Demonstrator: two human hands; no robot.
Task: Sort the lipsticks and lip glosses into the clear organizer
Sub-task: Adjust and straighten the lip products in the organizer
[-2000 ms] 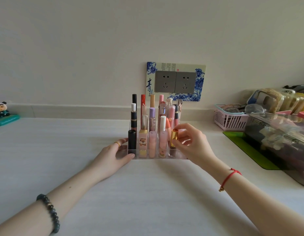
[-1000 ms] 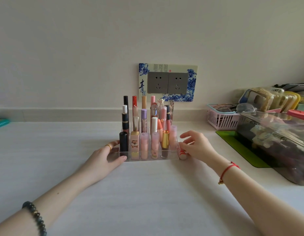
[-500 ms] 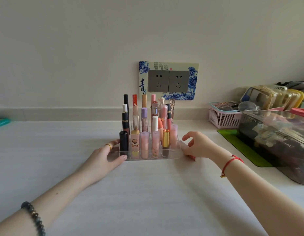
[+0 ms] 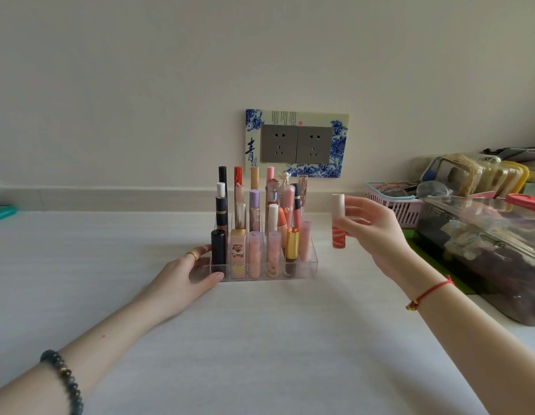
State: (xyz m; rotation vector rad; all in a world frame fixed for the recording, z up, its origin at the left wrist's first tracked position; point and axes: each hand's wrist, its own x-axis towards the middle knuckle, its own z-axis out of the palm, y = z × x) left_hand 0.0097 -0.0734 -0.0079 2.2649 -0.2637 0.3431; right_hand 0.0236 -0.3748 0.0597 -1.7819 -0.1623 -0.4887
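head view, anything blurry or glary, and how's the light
Head view: the lip gloss in the right hand looks slightly blurred; light is soft, with faint shadows beside the arms on the table; the clear box at right carries pale glare.

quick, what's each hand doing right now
Left hand: open, resting against the clear organizer's left end.
Right hand: pinching a red-and-white lip gloss tube.

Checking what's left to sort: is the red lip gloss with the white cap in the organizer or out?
Out. The right hand holds the lip gloss upright in the air, right of the organizer.
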